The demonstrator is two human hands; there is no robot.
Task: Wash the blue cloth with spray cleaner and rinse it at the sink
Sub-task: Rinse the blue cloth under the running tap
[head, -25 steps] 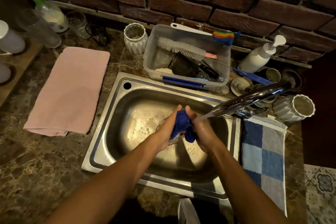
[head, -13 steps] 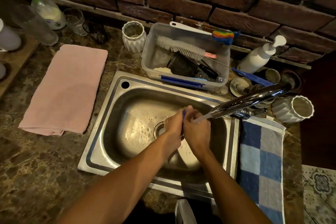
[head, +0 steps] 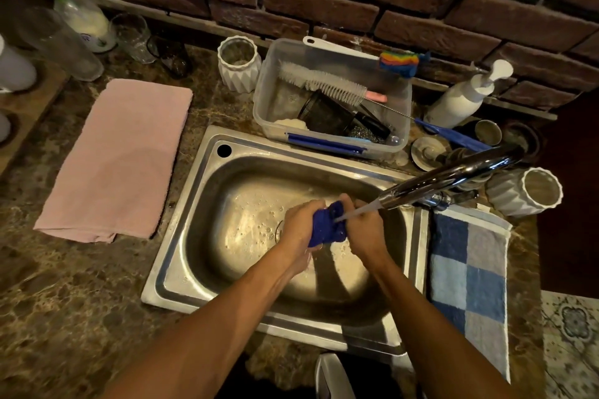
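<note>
The blue cloth (head: pixel 327 225) is bunched up between both my hands over the steel sink (head: pixel 194 236). My left hand (head: pixel 299 225) grips its left side and my right hand (head: pixel 364 230) grips its right side. A stream of water from the chrome faucet (head: pixel 453 176) hits the cloth from the right. Soap bubbles dot the wet sink floor around the drain, which my left hand partly hides. A spray bottle with a green trigger (head: pixel 77 13) stands at the back left by the brick wall.
A pink towel (head: pixel 120 159) lies left of the sink and a blue checked towel (head: pixel 470 275) to its right. Behind the sink stands a clear tub (head: pixel 330 97) of brushes, with a white pump bottle (head: pixel 466 95), white ribbed cups and glasses around it.
My hands were pressed together with the cloth almost hidden half a second ago. Now they have parted slightly and the bunched cloth shows between them under the water.
</note>
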